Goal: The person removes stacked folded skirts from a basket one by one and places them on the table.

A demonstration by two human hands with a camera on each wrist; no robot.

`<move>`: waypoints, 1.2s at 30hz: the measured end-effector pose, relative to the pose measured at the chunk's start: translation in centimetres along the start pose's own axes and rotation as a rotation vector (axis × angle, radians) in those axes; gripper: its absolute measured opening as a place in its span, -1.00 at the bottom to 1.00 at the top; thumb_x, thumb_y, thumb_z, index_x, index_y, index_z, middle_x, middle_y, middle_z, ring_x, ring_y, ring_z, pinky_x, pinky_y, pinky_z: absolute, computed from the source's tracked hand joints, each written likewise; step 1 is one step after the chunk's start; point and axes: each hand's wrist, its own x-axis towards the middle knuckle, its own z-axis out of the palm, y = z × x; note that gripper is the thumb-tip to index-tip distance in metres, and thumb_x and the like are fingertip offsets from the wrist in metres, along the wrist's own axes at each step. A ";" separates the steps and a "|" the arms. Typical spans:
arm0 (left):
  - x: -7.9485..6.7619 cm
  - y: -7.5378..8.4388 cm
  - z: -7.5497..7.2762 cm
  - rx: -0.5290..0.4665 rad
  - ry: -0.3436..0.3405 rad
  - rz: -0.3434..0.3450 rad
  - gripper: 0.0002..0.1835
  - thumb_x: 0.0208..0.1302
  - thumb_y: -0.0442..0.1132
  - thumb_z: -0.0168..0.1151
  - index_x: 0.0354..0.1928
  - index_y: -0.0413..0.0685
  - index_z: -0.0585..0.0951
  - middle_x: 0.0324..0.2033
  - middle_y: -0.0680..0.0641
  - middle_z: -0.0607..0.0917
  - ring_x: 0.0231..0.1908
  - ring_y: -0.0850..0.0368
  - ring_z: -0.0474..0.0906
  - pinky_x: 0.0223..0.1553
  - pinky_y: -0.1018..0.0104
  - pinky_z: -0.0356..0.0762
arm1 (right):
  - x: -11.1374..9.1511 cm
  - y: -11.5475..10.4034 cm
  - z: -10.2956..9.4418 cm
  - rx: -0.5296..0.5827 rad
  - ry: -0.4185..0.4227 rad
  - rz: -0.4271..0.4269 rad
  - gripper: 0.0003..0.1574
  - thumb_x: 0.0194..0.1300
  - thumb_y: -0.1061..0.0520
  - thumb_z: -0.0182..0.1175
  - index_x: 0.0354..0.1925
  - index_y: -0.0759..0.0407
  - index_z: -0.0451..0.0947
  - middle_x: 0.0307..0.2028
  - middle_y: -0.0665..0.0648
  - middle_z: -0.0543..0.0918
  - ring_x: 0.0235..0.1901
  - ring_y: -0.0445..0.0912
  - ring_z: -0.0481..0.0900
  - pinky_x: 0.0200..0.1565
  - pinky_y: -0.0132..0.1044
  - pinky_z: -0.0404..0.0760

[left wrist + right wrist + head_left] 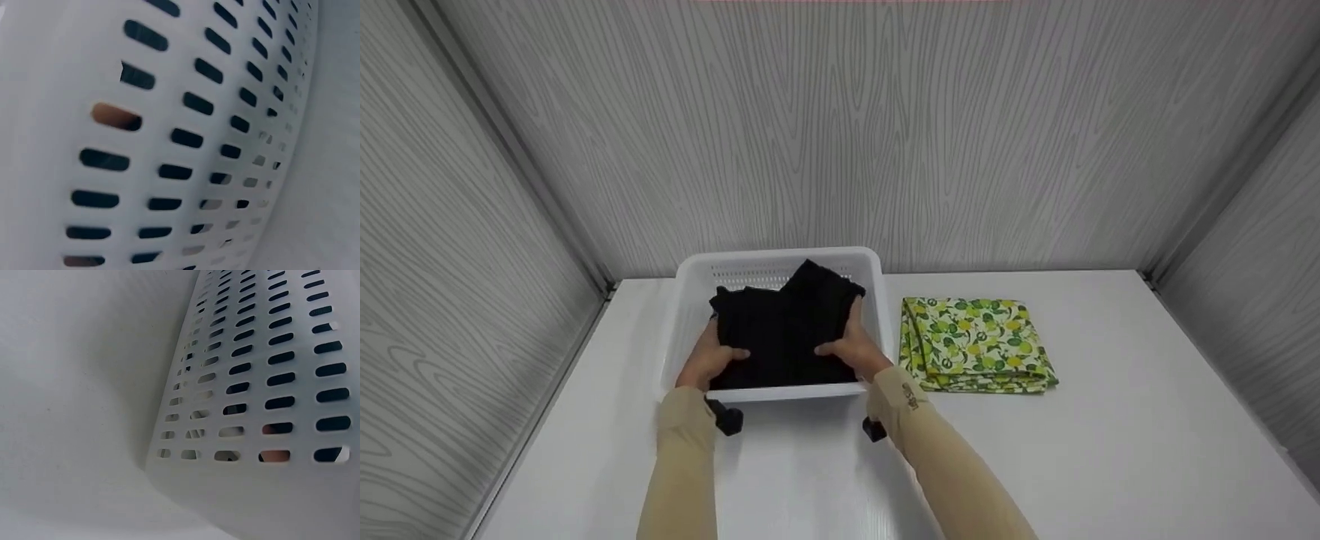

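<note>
A folded black garment [780, 334] lies in a white plastic basket [784, 392], with one corner sticking up at the back. My left hand [712, 356] grips the garment's left side, thumb on top and the other fingers mostly hidden along its edge. On the opposite side my right hand [853, 346] holds it the same way, fingers reaching up the right edge. Through the slots of the basket wall [50, 146] in the left wrist view, dark cloth and a bit of skin show. The right wrist view also has the slotted wall [270, 489] with dark cloth behind it.
Right of the basket, a folded cloth with a green and yellow lemon print [979, 337] lies on the white table [1110, 420]. Grey wood-grain panels [840, 135] stand behind the table and along both sides.
</note>
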 end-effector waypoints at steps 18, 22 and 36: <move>0.0 1.2 0.3 0.063 -0.122 -0.059 0.20 0.17 -0.50 0.27 0.55 -0.30 -0.46 0.55 -0.40 -0.32 0.53 -0.30 -0.44 0.50 -0.09 -0.35 | -0.3 -0.9 -0.9 -0.030 -0.176 0.179 0.00 0.23 0.41 0.24 0.57 0.08 0.16 0.55 0.31 0.02 0.44 0.21 0.15 0.32 0.07 0.35; 0.1 1.0 0.2 0.069 -0.139 -0.056 0.24 0.18 -0.51 0.23 0.53 -0.21 -0.56 0.55 -0.35 -0.42 0.52 -0.25 -0.53 0.49 -0.09 -0.42 | -0.4 -0.9 -0.9 -0.031 -0.189 0.170 -0.01 0.24 0.41 0.25 0.56 0.12 0.17 0.55 0.32 0.02 0.47 0.22 0.11 0.37 0.10 0.28; 0.1 1.5 -0.5 0.117 -0.108 0.133 -0.22 0.24 -0.60 0.12 0.53 -0.19 0.25 0.54 -0.32 0.08 0.53 -0.28 -0.17 0.48 -0.18 -0.18 | -0.3 -1.1 -1.2 -0.044 -0.143 0.069 0.01 0.15 0.56 0.13 0.54 0.23 0.17 0.54 0.33 0.08 0.51 0.17 0.00 0.40 -0.01 0.24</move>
